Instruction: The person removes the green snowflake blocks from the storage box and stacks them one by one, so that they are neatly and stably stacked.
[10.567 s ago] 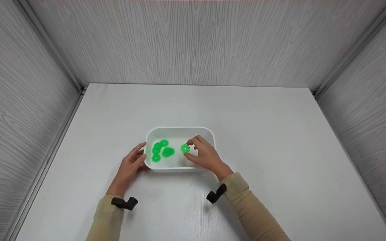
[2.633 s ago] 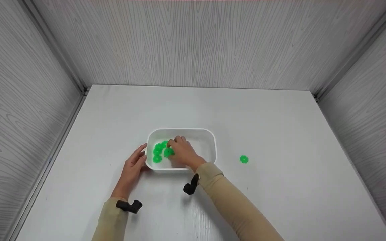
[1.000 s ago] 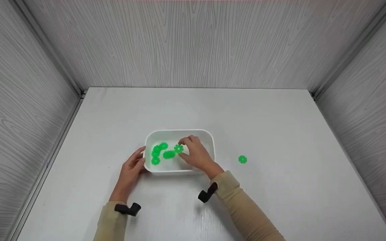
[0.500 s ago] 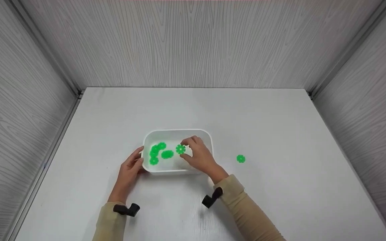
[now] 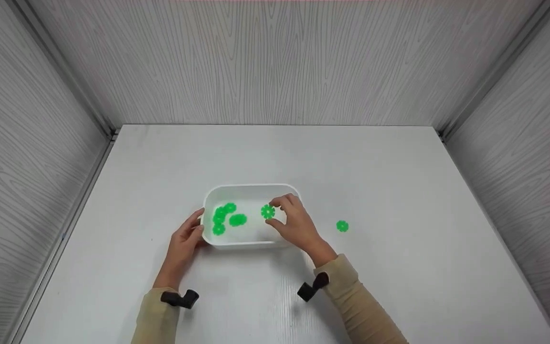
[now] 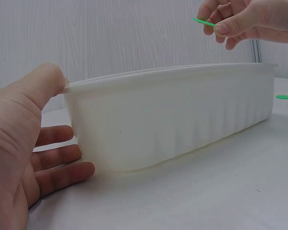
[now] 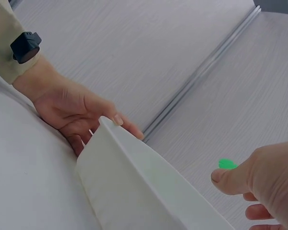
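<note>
My right hand [image 5: 296,224] pinches a green notched, flower-shaped plastic disc [image 5: 268,211] by its edge between thumb and fingers, over the right part of a white plastic tub [image 5: 251,243]. The left wrist view shows this disc [image 6: 203,22] above the tub's rim. At the tub's left end, my left hand [image 5: 185,241] holds it with the thumb over the rim and the other fingers against the outer wall. Inside the tub lie several more green discs [image 5: 219,215], some overlapping, plus an overlapping bunch of discs [image 5: 237,220] nearer the middle.
A single green disc [image 5: 342,226] lies flat on the white table [image 5: 399,191] to the right of the tub. Grey wood-grain panels [image 5: 275,62] enclose the table at the back and both sides.
Earlier, my right hand sets one disc on the table at right and reaches back into the tub. It now has another disc, moved rightward off the bunch. My left hand stays at the tub's end.
</note>
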`<act>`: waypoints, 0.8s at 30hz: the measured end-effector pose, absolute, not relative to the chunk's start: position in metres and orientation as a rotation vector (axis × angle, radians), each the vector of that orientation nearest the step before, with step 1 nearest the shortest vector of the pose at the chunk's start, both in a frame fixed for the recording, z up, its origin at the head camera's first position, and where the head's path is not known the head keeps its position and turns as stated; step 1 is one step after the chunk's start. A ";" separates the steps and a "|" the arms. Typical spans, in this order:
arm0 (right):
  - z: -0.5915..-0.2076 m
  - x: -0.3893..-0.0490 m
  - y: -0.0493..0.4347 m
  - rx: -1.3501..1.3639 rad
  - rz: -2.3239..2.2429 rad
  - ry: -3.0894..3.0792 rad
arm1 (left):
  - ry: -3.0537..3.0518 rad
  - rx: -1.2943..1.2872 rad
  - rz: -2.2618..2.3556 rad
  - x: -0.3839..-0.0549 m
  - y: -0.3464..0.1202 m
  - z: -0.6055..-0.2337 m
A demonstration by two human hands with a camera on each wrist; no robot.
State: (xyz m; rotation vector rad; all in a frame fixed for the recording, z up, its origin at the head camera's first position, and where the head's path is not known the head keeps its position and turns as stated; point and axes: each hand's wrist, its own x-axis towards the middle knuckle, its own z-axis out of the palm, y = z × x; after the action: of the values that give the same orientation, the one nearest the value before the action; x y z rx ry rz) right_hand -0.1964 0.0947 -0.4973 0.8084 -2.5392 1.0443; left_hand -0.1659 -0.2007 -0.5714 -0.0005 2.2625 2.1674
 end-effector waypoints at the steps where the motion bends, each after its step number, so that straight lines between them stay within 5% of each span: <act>1: -0.497 -0.196 0.097 0.796 1.051 -2.539 | 2.266 0.000 2.167 -0.166 -0.201 -0.571; 24: -0.506 -0.189 0.143 0.502 1.193 -2.481 | 2.225 -0.016 2.120 -0.158 -0.197 -0.546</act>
State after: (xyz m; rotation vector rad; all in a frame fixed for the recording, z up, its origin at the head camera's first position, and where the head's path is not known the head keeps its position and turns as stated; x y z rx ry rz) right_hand -0.1888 0.1431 -0.5060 0.5022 -2.4812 1.1933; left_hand -0.1579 -0.1974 -0.5458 -0.0163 2.2252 2.1204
